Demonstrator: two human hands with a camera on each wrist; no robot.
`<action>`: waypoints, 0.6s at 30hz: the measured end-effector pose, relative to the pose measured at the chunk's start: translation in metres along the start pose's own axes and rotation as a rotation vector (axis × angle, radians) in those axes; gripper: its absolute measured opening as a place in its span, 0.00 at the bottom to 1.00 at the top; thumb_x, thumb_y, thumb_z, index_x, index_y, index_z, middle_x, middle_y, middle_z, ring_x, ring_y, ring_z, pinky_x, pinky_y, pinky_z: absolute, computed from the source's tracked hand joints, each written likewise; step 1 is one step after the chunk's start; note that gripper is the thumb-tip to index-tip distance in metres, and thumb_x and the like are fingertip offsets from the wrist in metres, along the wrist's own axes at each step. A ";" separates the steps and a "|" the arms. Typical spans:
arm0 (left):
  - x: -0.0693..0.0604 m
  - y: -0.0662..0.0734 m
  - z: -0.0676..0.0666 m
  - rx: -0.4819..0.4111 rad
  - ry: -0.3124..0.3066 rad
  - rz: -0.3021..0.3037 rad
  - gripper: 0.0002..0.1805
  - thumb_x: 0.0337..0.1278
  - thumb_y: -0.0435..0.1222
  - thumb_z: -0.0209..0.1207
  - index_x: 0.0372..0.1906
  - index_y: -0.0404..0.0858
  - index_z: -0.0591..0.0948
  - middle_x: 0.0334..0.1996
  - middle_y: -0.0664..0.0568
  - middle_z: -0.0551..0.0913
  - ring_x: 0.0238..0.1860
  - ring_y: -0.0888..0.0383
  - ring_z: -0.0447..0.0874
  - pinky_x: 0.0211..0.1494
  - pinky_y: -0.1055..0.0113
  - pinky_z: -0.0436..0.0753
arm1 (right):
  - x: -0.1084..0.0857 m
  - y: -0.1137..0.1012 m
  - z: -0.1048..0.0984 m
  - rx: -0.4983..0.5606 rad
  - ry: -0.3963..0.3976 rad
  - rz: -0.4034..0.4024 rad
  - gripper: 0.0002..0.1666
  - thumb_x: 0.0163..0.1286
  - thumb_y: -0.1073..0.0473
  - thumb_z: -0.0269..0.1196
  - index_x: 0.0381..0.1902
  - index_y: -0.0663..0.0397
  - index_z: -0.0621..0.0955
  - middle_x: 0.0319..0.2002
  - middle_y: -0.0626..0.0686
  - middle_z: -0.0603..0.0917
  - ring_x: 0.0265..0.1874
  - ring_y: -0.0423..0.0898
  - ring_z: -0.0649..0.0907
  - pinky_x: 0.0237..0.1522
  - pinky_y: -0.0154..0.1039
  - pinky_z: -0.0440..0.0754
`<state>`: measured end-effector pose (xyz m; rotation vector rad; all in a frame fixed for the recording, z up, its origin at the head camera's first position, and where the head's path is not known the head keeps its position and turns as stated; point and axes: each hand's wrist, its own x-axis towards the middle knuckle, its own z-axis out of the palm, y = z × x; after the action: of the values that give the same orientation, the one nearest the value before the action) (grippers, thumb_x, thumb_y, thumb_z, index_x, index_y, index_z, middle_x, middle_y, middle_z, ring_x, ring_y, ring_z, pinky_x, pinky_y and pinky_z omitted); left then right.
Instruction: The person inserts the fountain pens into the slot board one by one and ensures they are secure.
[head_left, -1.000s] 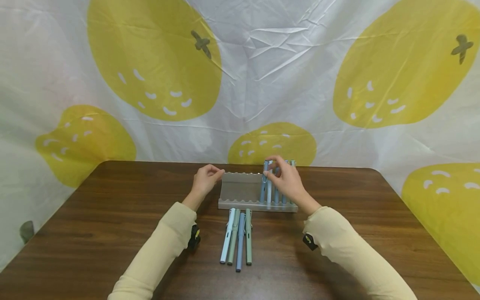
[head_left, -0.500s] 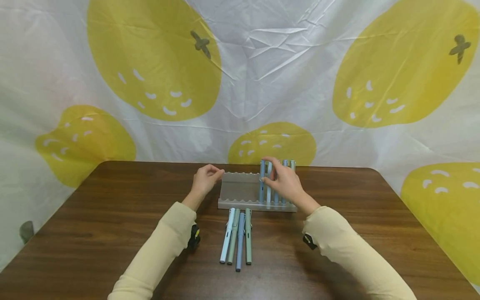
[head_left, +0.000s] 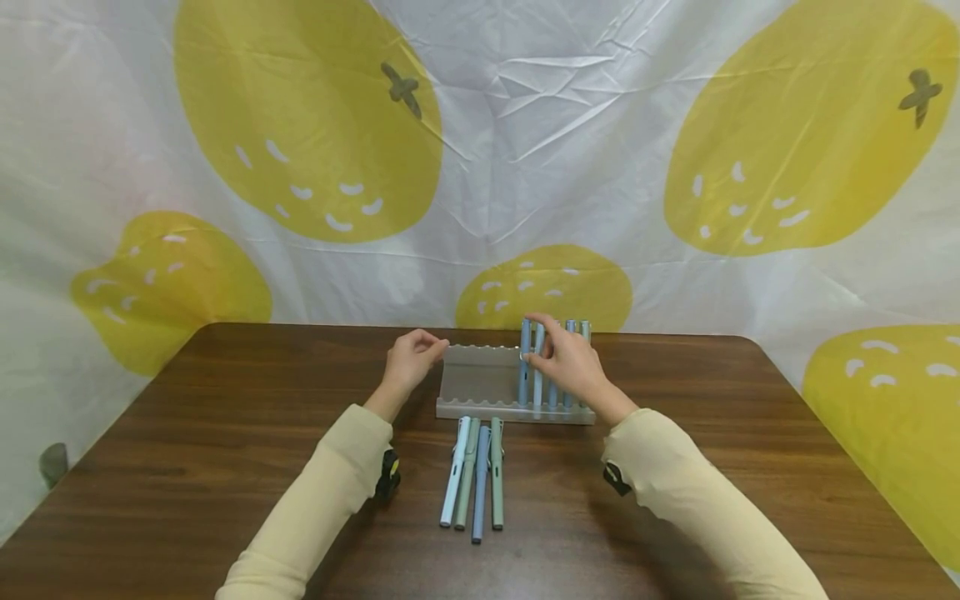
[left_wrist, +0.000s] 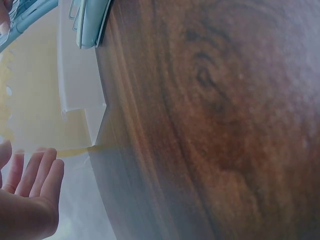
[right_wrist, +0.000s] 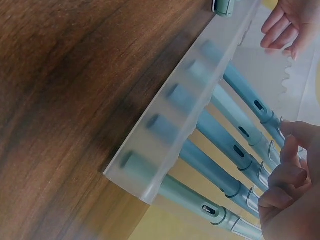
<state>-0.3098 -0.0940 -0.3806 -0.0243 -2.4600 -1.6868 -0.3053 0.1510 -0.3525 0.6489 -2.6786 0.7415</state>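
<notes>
A clear pen rack (head_left: 480,379) with scalloped edges stands on the table. My left hand (head_left: 411,362) pinches its upper left corner between thumb and forefinger; the other fingers (left_wrist: 46,177) extend beside it in the left wrist view. My right hand (head_left: 576,364) holds the upper part of a blue capped pen (head_left: 523,385), the leftmost one in the rack, between thumb and forefinger. Right of it stand a pale blue pen (right_wrist: 232,110), two more blue pens (right_wrist: 225,140) and a green pen (right_wrist: 187,197), partly hidden by that hand in the head view.
In front of the rack lie several loose pens: a pale blue one (head_left: 454,479), a green one (head_left: 466,492), a blue one (head_left: 480,492) and another green one (head_left: 498,487). Behind the wooden table (head_left: 262,417) hangs a lemon-patterned cloth (head_left: 360,275).
The blue pen in my right hand has straightened slightly and turned, its clip moving from the front to the side. My right fingers shifted a little left; my left hand stayed put.
</notes>
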 end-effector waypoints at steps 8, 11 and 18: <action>-0.001 0.001 0.000 -0.003 -0.001 -0.005 0.12 0.53 0.41 0.59 0.33 0.34 0.77 0.33 0.46 0.82 0.36 0.54 0.80 0.39 0.61 0.77 | 0.002 -0.001 0.000 -0.014 -0.021 0.023 0.34 0.58 0.53 0.62 0.61 0.45 0.64 0.17 0.44 0.72 0.12 0.42 0.69 0.10 0.35 0.63; 0.000 0.001 0.000 -0.004 -0.001 -0.007 0.12 0.53 0.41 0.59 0.33 0.34 0.77 0.33 0.46 0.82 0.36 0.54 0.80 0.39 0.61 0.77 | 0.002 -0.002 0.000 -0.019 -0.025 0.029 0.34 0.57 0.53 0.63 0.61 0.45 0.64 0.17 0.44 0.71 0.12 0.42 0.69 0.10 0.35 0.62; -0.001 0.001 0.000 0.002 -0.002 -0.013 0.12 0.53 0.41 0.59 0.33 0.34 0.77 0.33 0.47 0.82 0.36 0.54 0.79 0.39 0.61 0.76 | 0.004 -0.002 0.000 -0.017 -0.033 0.037 0.34 0.57 0.54 0.63 0.61 0.45 0.64 0.17 0.45 0.71 0.12 0.42 0.68 0.10 0.35 0.62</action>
<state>-0.3091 -0.0941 -0.3796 -0.0099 -2.4686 -1.6904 -0.3074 0.1481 -0.3504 0.6148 -2.7307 0.7231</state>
